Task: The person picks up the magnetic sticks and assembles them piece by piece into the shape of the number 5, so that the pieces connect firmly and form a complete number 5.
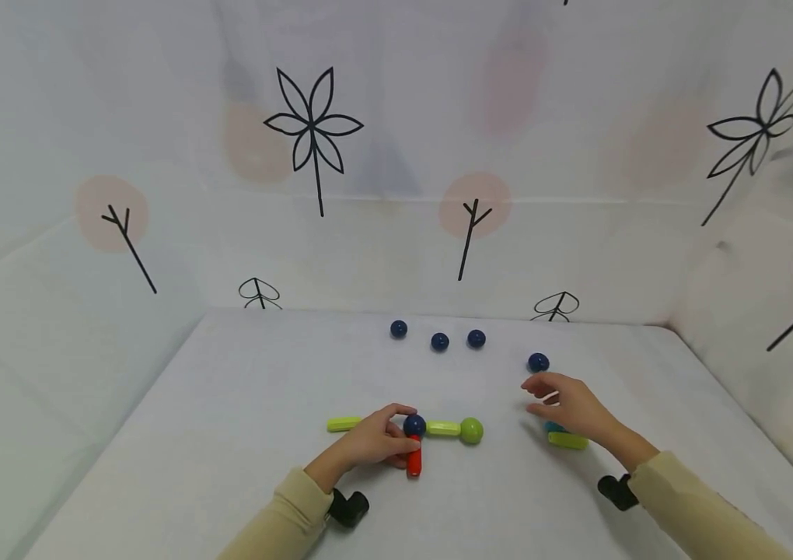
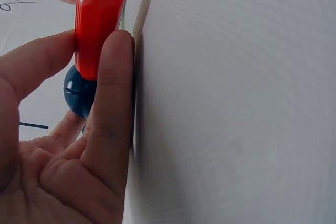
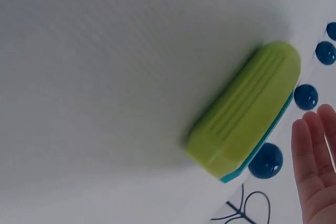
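Your left hand [image 1: 377, 437] reaches in from the near left and pinches the red rod [image 1: 413, 462] between its digits; the rod points toward you, its far end against a dark blue ball [image 1: 413, 425]. Rightward from that ball run a yellow-green rod [image 1: 443, 428] and a lime ball [image 1: 471, 431]. Another yellow-green rod [image 1: 344, 424] shows left of your hand, which hides its right end. Your right hand [image 1: 571, 406] hangs over the table's right side, fingers relaxed and holding nothing, near a lime bar [image 1: 567, 441] with a teal piece [image 1: 554, 427] along its far side. The white table [image 1: 242, 389] carries four more dark blue balls [image 1: 440, 342] farther back. Beyond it, a pale cloth [image 1: 396, 257] with black plant drawings and faint coloured blots spans the far side.
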The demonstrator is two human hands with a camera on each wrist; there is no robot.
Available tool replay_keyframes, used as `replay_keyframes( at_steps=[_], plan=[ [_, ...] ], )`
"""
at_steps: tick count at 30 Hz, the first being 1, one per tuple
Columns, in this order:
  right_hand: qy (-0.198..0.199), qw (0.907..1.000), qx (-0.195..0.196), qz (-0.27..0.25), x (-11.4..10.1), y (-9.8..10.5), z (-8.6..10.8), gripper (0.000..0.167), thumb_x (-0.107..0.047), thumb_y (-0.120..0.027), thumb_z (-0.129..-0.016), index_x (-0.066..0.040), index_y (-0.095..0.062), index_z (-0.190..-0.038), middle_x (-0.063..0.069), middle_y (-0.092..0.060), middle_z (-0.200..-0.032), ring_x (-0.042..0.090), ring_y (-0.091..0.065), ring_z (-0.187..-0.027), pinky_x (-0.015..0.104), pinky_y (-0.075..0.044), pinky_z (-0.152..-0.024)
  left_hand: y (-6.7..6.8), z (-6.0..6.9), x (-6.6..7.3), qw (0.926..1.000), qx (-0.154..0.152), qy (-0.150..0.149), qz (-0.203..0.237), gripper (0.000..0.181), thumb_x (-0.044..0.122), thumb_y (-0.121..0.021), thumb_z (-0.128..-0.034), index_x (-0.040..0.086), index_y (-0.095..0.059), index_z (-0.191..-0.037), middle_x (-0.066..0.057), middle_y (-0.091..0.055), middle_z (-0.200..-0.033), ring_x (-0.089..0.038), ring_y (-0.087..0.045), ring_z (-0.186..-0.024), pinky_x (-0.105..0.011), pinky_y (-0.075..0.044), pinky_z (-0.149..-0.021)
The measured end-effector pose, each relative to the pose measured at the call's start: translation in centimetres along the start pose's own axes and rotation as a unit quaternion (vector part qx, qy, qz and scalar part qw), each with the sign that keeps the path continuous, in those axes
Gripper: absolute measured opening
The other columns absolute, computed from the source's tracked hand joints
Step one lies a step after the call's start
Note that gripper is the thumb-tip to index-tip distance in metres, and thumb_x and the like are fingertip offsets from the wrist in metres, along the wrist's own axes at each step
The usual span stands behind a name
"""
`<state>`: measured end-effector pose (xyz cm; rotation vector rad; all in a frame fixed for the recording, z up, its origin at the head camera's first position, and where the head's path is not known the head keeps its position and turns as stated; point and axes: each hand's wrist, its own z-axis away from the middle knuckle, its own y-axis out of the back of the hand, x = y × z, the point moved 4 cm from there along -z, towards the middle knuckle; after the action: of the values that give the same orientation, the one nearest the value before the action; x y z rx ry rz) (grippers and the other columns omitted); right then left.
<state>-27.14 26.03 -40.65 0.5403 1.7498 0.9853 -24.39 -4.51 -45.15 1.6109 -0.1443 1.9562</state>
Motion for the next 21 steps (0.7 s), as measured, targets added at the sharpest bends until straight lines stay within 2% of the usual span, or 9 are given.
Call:
replay_keyframes(
  at_steps=[9,21],
  plan=[
    [-0.032,0.9992,0.022,0.004,1.7,1.1,-1.2,0.030,-0.004,-0.071,-0.080,0.002,-0.060,-0.108,0.017,-0.062,-0.103,0.030,-0.058,-0.092,0.042,-0.051,-0.078,0.0,0.1,0.1,1.0000,-0.001,-0.005,-0.004,0.050,0.012,-0.069,-0.0840,0.011,-0.048,-0.129,-0.007,-0.061,-0.083,-0.019,-0.064,-0.066,-0.031,-0.054,-0.065],
    [-0.035,0.9990,0.027,0.008,4.3,2.7,-2.5,0.034,0.002,-0.069,-0.080,0.004,-0.057,-0.111,0.023,-0.058,-0.108,0.037,-0.056,-0.096,0.048,-0.049,-0.081,0.0,0.1,0.1,1.0000,0.001,0.001,-0.007,0.051,0.014,-0.070,-0.0839,0.012,-0.048,-0.130,-0.007,-0.061,-0.083,-0.020,-0.064,-0.067,-0.031,-0.054,-0.067]
  ],
)
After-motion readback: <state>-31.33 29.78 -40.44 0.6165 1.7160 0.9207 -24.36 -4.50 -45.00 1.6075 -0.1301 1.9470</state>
